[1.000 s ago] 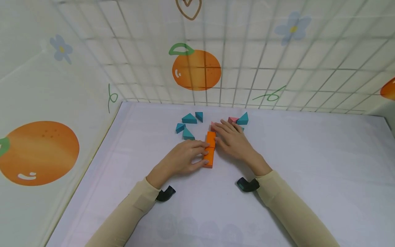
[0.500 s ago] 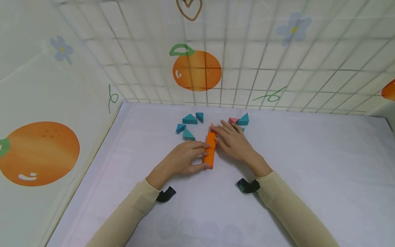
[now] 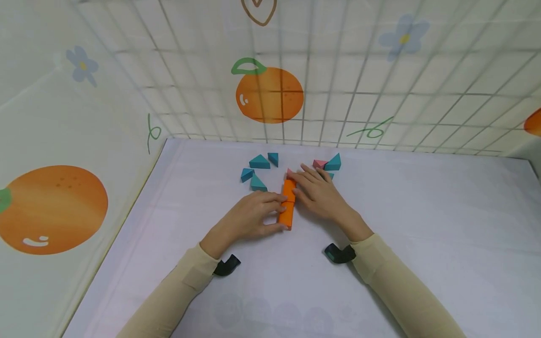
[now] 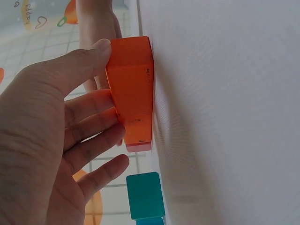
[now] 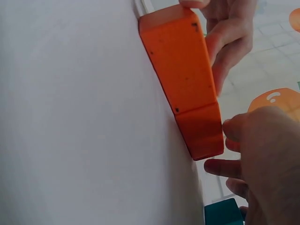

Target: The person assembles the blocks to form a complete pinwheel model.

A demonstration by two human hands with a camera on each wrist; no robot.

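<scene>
Two orange blocks lie end to end in a row, the near orange block (image 3: 287, 218) and the far orange block (image 3: 289, 188). At the far end a small pink triangular block (image 3: 289, 172) peeks out. My left hand (image 3: 251, 213) is on the row's left side, thumb at the near end and fingertips along the side and top. My right hand (image 3: 319, 192) lies on the other side, its thumb against the far orange block and its index finger at the pink block. In both wrist views the fingers look fairly straight, touching the orange blocks.
Several teal triangular blocks lie left of the row, including one teal block (image 3: 258, 183) near my left fingers. Beyond my right hand are a pink block (image 3: 320, 164) and another teal block (image 3: 333, 162). A printed wall (image 3: 329, 70) borders the white table (image 3: 422, 202).
My left thumb has slid slightly right onto the near orange block's end. The pink triangular block by my right index finger has shifted slightly left. Otherwise both hands stay almost in place.
</scene>
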